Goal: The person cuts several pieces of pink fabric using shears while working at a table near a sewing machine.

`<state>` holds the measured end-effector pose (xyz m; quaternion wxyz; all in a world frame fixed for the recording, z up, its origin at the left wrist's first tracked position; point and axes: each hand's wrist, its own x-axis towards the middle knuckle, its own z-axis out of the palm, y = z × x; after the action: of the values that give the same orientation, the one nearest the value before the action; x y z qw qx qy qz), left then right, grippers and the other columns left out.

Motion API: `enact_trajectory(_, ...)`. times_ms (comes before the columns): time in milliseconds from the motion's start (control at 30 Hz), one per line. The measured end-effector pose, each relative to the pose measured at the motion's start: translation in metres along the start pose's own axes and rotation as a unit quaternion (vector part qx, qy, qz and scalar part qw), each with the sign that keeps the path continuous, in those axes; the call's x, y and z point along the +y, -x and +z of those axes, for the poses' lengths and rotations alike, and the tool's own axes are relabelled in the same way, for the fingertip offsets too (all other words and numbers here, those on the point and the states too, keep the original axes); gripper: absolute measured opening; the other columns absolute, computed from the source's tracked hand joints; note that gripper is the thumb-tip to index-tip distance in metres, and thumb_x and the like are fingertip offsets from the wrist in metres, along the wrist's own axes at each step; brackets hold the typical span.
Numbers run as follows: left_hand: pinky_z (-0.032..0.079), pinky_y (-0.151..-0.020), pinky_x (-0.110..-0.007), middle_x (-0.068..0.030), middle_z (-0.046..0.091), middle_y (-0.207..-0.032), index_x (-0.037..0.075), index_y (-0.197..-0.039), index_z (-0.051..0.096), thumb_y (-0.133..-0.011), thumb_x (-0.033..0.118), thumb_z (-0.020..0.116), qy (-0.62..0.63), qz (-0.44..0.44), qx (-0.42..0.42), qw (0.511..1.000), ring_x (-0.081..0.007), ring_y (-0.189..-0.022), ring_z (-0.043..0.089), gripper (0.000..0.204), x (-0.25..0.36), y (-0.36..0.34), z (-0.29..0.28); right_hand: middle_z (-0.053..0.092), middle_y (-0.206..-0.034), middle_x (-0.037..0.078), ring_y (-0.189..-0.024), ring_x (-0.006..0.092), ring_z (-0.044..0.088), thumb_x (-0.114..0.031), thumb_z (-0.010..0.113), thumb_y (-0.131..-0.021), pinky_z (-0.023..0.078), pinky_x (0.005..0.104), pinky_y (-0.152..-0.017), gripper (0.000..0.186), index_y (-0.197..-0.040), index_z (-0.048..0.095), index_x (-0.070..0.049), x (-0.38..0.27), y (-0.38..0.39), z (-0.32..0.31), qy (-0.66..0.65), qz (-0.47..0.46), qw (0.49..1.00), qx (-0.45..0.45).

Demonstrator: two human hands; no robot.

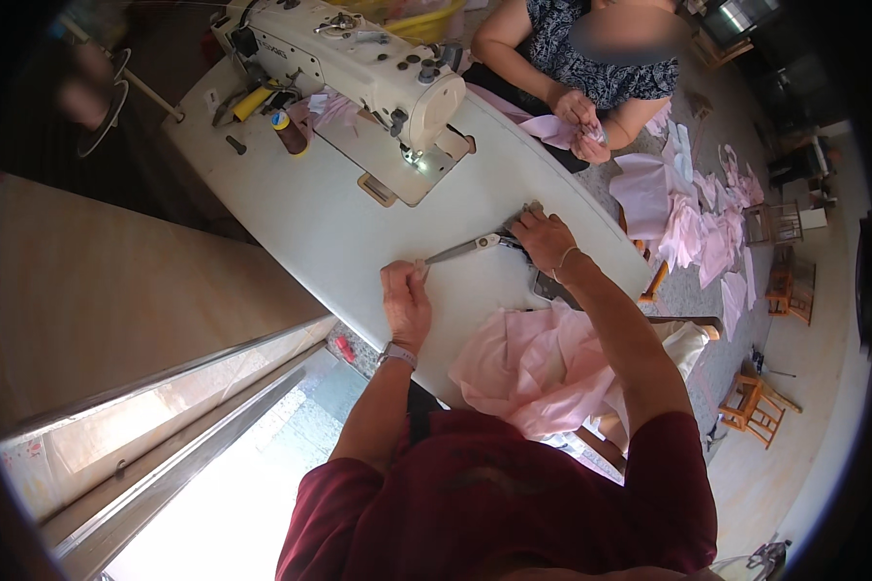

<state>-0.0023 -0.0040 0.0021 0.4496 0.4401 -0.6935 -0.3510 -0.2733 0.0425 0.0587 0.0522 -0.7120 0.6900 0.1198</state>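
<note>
A pair of large scissors (460, 250) with silver blades and dark handles lies across the white sewing table (262, 223). My right hand (545, 242) is closed at the handle end, with the fingers partly hiding what is beneath them. My left hand (407, 302) pinches a small pale piece, too small to make out, at the blade tips. Under my right wrist is a dark flat object (550, 289). Pink fabric (528, 368) is heaped beside my right forearm, over the table edge and a chair.
An industrial sewing machine (358, 73) stands at the back, with a thread cone (288, 134) beside it. A co-worker's hands (583, 136) hold pink cloth across the table. More pink pieces (707, 237) and wooden stools (751, 407) are on the right. A wooden panel (126, 300) borders the left.
</note>
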Motion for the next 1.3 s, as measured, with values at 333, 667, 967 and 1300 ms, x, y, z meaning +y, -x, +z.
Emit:
enact_trajectory(333,0.048,-0.070,-0.034,-0.0130,0.053,-0.094,0.003,-0.097,0.053,-0.089,-0.003,0.053,0.017,-0.019,-0.013,1.000,-0.0264,-0.081,0.053,0.010,-0.003,0.001,0.002,0.068,-0.092,0.016,-0.094,0.0329,0.065,-0.011,0.061,-0.072,0.050,0.0409,-0.088,0.023,-0.091,0.065,-0.001,-0.020,0.037,-0.059,-0.107,0.024,0.945,-0.309)
enact_trajectory(667,0.047,-0.064,-0.027,-0.0003,0.059,-0.078,0.006,-0.091,0.057,-0.094,0.008,0.058,0.298,-0.293,-0.062,0.906,-0.0089,-0.068,0.053,0.004,-0.003,-0.011,-0.022,0.051,-0.067,0.009,-0.066,0.0191,0.052,-0.009,0.065,-0.080,0.043,0.0350,-0.060,0.017,-0.081,0.049,-0.001,-0.035,0.124,-0.031,-0.467,-0.023,0.870,-0.154)
enact_trajectory(967,0.048,-0.093,-0.037,-0.0123,0.054,-0.131,0.010,-0.098,0.064,-0.094,0.009,0.060,0.534,-0.356,-0.181,0.746,-0.0232,-0.108,0.060,0.006,0.032,-0.006,-0.045,0.054,-0.080,0.002,-0.070,0.0091,0.053,-0.030,0.067,-0.091,0.044,0.0271,-0.060,0.039,-0.105,0.046,0.000,-0.069,0.164,-0.060,-0.654,0.018,0.712,-0.253)
enact_trajectory(1300,0.052,-0.092,-0.040,-0.0201,0.058,-0.128,0.004,-0.101,0.063,-0.095,0.007,0.056,0.517,-0.358,-0.295,0.720,-0.0277,-0.108,0.063,0.010,0.068,0.005,-0.047,0.056,-0.083,0.005,-0.072,0.0138,0.055,-0.039,0.069,-0.087,0.045,0.0311,-0.064,0.048,-0.104,0.047,0.001,-0.080,0.163,-0.064,-0.654,0.007,0.712,-0.256)
